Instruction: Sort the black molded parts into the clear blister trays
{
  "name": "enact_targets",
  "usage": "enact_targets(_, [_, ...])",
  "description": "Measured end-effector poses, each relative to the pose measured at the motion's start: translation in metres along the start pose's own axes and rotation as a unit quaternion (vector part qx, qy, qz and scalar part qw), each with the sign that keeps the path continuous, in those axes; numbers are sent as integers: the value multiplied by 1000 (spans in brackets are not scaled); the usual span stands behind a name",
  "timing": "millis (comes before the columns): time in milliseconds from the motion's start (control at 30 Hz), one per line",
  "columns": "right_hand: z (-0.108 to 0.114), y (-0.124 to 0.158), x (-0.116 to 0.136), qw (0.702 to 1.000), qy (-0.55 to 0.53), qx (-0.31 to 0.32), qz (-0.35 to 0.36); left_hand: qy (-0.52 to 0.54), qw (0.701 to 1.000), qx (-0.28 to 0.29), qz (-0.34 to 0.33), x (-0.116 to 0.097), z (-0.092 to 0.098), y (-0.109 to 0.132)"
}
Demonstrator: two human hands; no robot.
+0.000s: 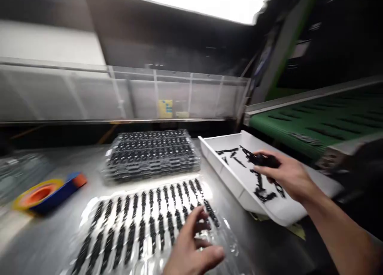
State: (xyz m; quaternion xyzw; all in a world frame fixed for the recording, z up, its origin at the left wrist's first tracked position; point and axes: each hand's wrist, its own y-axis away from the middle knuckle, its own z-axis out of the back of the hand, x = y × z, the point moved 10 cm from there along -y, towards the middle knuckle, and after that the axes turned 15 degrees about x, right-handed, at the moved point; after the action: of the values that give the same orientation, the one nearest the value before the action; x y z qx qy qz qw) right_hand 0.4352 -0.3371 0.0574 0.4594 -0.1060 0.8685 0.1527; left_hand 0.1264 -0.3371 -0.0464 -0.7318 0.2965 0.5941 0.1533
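A clear blister tray [98, 205] with rows of small black plastic parts lies on the metal table in front of me. My left hand [193, 245] rests on its near right corner, fingers curled and touching the parts there. My right hand [284, 173] hovers over a white bin [215, 155] at the right and pinches several black parts [259, 159] between thumb and fingers. More loose black parts [263, 193] lie in the bin.
A stack of filled trays [152, 153] stands behind the open one. A tape dispenser [48, 193] in blue, orange and yellow sits at the left. A green conveyor belt [320, 121] carrying black parts runs at the right. A clear panel [119, 93] backs the table.
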Motion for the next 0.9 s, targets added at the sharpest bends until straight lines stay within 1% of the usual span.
enact_targets(33, [-24,15,17,999,-9,22,26,92,995,47,-3,7,-16,-8])
enact_targets(67, [-57,29,34,996,-26,67,54,156,985,72,-19,10,-25,-15])
enact_targets(100, [-93,45,52,987,-57,111,99,215,972,85,-42,10,-27,-20])
enact_targets(133, [-129,62,74,971,-83,151,166,254,963,70,-65,11,-19,-21])
enact_targets(167, [-163,79,95,950,-87,179,240,282,955,38,-89,11,-6,-19])
enact_targets(200, [-193,93,112,934,-73,184,297,303,947,-3,-109,12,12,-14])
enact_targets(233, [-220,102,122,926,-61,185,324,316,940,-45,-123,13,31,-4])
enact_targets(300, [-267,114,138,908,-51,210,359,328,928,-110,-141,13,67,20])
enact_targets(333, [-287,118,143,898,-60,237,367,331,923,-131,-147,12,83,34])
enact_targets(400, [-319,128,153,863,-96,318,381,328,914,-173,-162,10,111,64])
enact_targets(467, [-342,138,159,823,-128,403,380,311,905,-236,-167,11,134,92])
enact_targets(500, [-351,142,159,810,-135,437,368,296,899,-274,-171,13,144,105])
enact_targets(533, [-359,143,157,801,-139,464,351,279,892,-312,-172,15,153,118])
enact_targets(567, [-366,144,154,800,-141,483,328,262,885,-346,-170,18,161,128])
enact_targets(667, [-381,138,138,819,-156,491,253,210,875,-409,-149,25,176,145])
enact_targets(767, [-387,131,112,854,-181,459,167,173,871,-443,-119,30,190,156])
enact_targets(833, [-387,129,95,870,-181,444,112,175,870,-448,-107,30,200,163])
enact_targets(900, [-387,131,89,872,-160,454,92,189,873,-439,-104,26,208,171])
